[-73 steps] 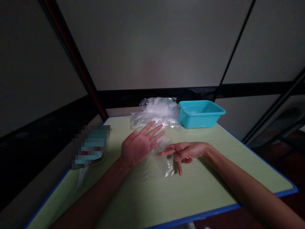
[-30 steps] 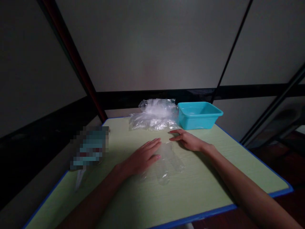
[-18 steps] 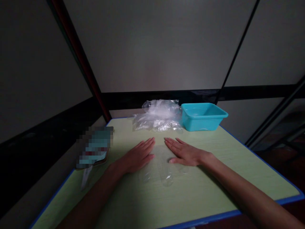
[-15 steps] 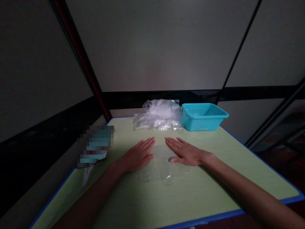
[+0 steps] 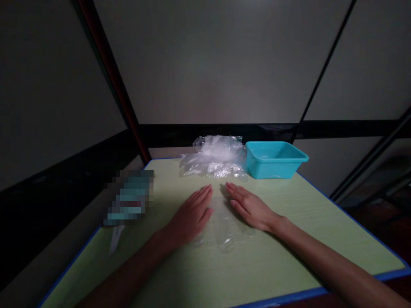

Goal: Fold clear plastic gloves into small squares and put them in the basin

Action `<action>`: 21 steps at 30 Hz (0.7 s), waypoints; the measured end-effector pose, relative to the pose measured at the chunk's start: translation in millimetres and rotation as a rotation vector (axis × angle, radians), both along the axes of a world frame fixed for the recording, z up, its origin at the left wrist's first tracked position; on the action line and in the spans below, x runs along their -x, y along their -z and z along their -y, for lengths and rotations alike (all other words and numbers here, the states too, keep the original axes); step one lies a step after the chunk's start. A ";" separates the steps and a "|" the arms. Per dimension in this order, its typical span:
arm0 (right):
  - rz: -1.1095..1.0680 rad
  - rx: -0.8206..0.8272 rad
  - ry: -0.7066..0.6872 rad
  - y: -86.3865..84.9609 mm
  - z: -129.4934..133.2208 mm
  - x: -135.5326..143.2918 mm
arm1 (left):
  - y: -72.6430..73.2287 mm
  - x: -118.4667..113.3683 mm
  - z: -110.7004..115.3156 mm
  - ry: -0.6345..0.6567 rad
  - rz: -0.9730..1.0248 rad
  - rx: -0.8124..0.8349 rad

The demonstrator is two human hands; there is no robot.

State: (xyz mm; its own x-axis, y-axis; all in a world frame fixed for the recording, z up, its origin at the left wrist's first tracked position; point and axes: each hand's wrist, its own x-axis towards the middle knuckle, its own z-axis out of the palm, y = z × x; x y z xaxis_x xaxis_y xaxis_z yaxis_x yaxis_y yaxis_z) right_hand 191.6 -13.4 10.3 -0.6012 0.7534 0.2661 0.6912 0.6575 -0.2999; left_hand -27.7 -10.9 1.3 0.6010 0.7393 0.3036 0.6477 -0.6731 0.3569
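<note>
- Your left hand (image 5: 192,212) lies flat, palm down, fingers straight and together, gripping nothing; it presses the left edge of the clear plastic glove (image 5: 224,226).
- Your right hand (image 5: 250,207) is flat too, fingers extended, resting on the glove's right side.
- The glove lies flat mid-table (image 5: 289,256), between both hands.
- Behind sit a heap of clear plastic (image 5: 213,156) and a teal tub (image 5: 274,159).

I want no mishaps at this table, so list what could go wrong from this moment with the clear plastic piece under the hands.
1. The clear plastic piece lies flat with the left hand and right hand on its edges; thin film may cling to the palms and lift or wrinkle.
2. The pile of clear plastic sits just beyond the fingertips; a forward slide could scatter it.
3. The teal tub stands near the table's far edge and could be nudged.
</note>
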 end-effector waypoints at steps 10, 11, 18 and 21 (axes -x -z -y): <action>0.155 -0.022 -0.020 12.5 13.6 19.8 | 15.2 -18.9 12.2 -0.013 -0.033 0.070; 0.163 -0.025 -0.021 12.6 13.8 19.1 | 14.8 -18.5 12.5 -0.017 -0.061 0.063; 0.177 -0.015 -0.055 12.9 14.2 16.1 | 8.2 -17.9 16.6 0.006 -0.142 0.040; 0.175 0.020 -0.067 12.6 14.3 15.3 | 8.0 -17.6 17.5 0.019 -0.115 0.058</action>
State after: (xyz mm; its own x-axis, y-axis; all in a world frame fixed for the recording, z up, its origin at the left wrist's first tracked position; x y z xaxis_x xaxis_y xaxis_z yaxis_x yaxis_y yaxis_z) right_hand 176.3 -27.7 -2.3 -0.6860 0.7144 0.1379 0.6890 0.6988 -0.1924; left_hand -10.2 -28.3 -6.7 0.6434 0.7418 0.1893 0.6738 -0.6661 0.3198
